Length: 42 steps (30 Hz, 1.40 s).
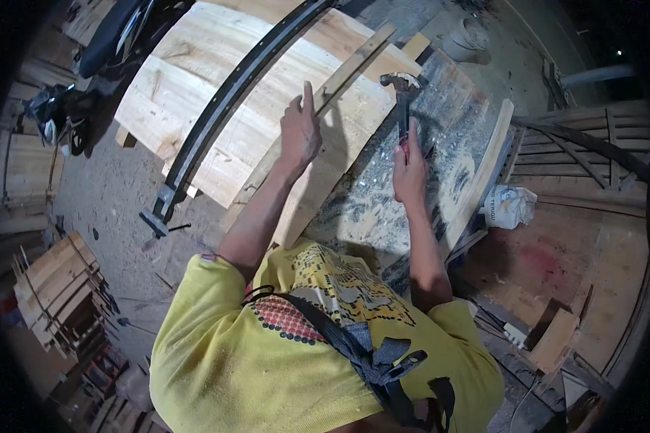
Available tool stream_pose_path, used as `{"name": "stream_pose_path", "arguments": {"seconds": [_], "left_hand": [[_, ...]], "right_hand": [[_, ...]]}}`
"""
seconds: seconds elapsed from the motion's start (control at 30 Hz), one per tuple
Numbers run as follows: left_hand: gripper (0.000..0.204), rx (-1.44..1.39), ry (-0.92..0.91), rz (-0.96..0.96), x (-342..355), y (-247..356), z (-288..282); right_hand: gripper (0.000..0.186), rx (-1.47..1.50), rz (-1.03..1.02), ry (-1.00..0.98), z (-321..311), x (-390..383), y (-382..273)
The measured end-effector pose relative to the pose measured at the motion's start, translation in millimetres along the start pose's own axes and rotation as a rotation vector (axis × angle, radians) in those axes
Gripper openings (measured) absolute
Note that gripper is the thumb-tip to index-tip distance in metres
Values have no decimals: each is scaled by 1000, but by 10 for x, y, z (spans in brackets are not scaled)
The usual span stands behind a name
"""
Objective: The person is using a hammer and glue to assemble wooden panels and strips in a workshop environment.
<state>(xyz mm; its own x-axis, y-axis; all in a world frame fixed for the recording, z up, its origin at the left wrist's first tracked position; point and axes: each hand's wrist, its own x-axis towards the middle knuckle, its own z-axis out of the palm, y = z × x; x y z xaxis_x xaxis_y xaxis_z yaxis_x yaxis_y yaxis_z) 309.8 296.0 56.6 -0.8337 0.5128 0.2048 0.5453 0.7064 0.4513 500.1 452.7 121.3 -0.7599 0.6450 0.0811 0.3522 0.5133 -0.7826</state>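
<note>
In my right hand (409, 167) is a hammer (403, 108), gripped by its red and dark handle. Its metal head points away from me, beside the edge of a pale wooden panel (217, 155) made of several joined boards. My left hand (301, 136) lies over a narrow wooden strip (359, 59) that crosses the panel lengthwise. Its index finger stretches forward, and the other fingers bend around the strip, partly hidden. A small dark spot, perhaps a nail, shows on the strip ahead of that hand. Left of it, a long black bar clamp (208, 124) spans the panel.
Sawdust covers the worktable (368, 195) beneath my right arm. Along its right side runs a long board (477, 180), with a white sack (510, 207) beyond. A bucket (467, 40) stands at the far right. Stacked wooden panels (58, 285) lie lower left; a motorbike (115, 36) stands far left.
</note>
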Motion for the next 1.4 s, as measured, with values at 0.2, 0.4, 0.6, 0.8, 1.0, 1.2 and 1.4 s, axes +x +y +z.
{"name": "stream_pose_path", "arguments": {"seconds": [0.2, 0.4, 0.6, 0.8, 1.0, 1.2, 1.4], "left_hand": [[78, -211, 10, -183, -1111, -928, -954], [86, -107, -40, -244, -1813, -1010, -870], [75, -234, 183, -279, -1906, -1109, -665], [74, -199, 220, -234, -2034, -1202, -602], [73, -233, 213, -303, -2018, -1170, -642], [72, -216, 192, -302, -2053, -1241, -546], [71, -197, 220, -300, -2054, -1174, -608]], "right_hand": [[63, -154, -111, -61, -124, -153, 88], [63, -160, -167, -82, -53, -211, 29], [61, -188, -137, -173, -16, -272, -202], [61, -156, -241, -190, -14, -346, -632], [26, 613, -772, -39, -89, -573, -1316], [53, -514, -275, -571, 529, -610, -562], [18, 704, -351, -78, 140, -652, -1160]]}}
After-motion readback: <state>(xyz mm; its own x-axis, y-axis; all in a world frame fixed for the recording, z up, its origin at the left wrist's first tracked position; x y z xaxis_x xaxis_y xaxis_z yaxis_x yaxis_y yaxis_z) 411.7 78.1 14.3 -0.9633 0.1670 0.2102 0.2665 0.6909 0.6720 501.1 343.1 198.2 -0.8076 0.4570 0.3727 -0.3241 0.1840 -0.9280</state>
